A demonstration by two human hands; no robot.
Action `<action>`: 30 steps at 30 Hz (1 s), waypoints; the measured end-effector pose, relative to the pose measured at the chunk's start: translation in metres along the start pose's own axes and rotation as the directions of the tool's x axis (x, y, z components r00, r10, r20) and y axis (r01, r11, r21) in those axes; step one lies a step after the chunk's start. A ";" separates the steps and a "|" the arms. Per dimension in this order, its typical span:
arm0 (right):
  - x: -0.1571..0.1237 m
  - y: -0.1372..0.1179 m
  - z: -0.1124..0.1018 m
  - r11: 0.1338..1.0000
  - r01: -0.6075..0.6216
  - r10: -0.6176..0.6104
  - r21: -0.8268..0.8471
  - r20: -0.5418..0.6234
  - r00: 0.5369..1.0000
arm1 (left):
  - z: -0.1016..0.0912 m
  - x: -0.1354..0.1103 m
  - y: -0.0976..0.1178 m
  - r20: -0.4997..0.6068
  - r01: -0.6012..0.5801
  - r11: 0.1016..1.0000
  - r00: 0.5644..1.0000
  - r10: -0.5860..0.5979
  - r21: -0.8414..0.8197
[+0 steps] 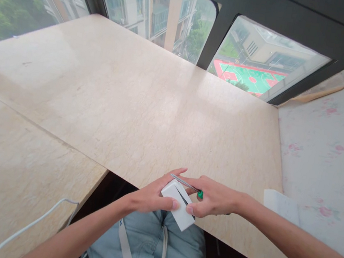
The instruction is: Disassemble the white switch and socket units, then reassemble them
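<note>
A small white rectangular case (182, 218) is held above my lap, tilted, with a dark gap running along its length. My left hand (152, 195) grips it from the left, thumb on its upper face and fingers behind it. My right hand (213, 196) is closed at the right side, its thumb pressing the case's edge by the gap. A screwdriver (200, 194) with a green handle and thin metal shaft is tucked in the right hand's fingers. Its shaft points left, across the top of the case. What lies inside the gap cannot be made out.
A beige marble-patterned ledge (148, 112) spreads ahead, up to dark-framed windows (208, 42). At the lower left, a white cable (31, 223) runs over the near slab. A flower-patterned wall (331, 142) bounds the right, with a white block (281, 205) beside it.
</note>
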State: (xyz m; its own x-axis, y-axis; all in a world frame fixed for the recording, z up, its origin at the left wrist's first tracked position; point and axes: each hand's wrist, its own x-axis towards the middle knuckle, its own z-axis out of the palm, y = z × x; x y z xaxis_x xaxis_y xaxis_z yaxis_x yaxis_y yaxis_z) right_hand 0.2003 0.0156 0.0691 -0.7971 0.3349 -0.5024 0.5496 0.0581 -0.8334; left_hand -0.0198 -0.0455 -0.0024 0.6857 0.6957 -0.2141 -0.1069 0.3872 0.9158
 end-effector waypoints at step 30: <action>-0.007 -0.004 -0.004 0.992 -0.055 0.022 -0.116 -0.264 0.964 | 0.013 0.005 0.004 -0.491 -0.109 0.979 0.852 0.181 0.172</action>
State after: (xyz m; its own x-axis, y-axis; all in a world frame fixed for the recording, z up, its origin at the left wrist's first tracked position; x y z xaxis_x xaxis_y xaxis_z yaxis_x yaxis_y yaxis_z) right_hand 0.2044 0.0165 0.0763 -0.6903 0.5726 -0.4423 0.6177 0.1480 -0.7724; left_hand -0.0077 -0.0485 0.0043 0.2116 0.9599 -0.1837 -0.0556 0.1995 0.9783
